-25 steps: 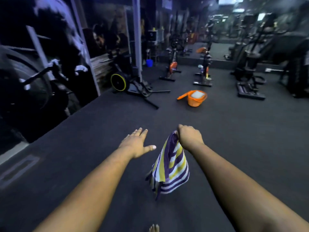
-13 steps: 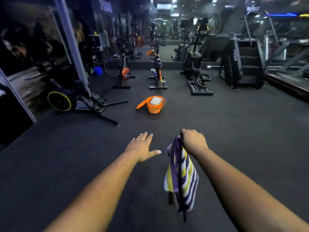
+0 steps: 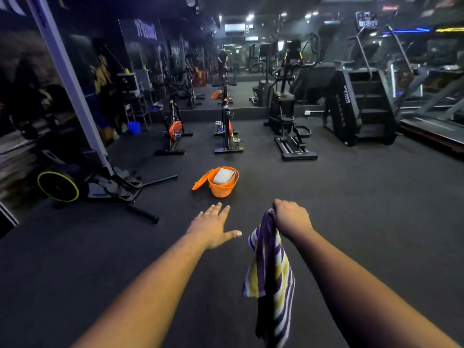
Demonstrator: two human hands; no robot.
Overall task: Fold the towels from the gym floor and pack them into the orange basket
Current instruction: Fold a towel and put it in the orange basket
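My right hand [image 3: 291,217] grips the top of a purple, yellow and white striped towel [image 3: 272,275], which hangs loosely below it above the dark floor. Beside it on the left, my left hand [image 3: 213,226] is stretched forward, palm down, fingers straight, holding nothing. Straight ahead on the floor stands the orange basket [image 3: 222,188], with a folded pale grey towel [image 3: 223,176] inside. Its orange lid [image 3: 200,183] leans against its left side.
An air bike with a yellow-rimmed wheel [image 3: 59,185] and long floor legs stands at the left. Behind the basket are two spin bikes [image 3: 227,133], an elliptical [image 3: 288,126] and a stair climber [image 3: 359,106]. A blue bucket [image 3: 133,127] sits far left.
The view has swung to the right and moved closer to the basket, which now sits centred ahead. The towel has swung to hang straighter under my right hand. My left hand stays open.
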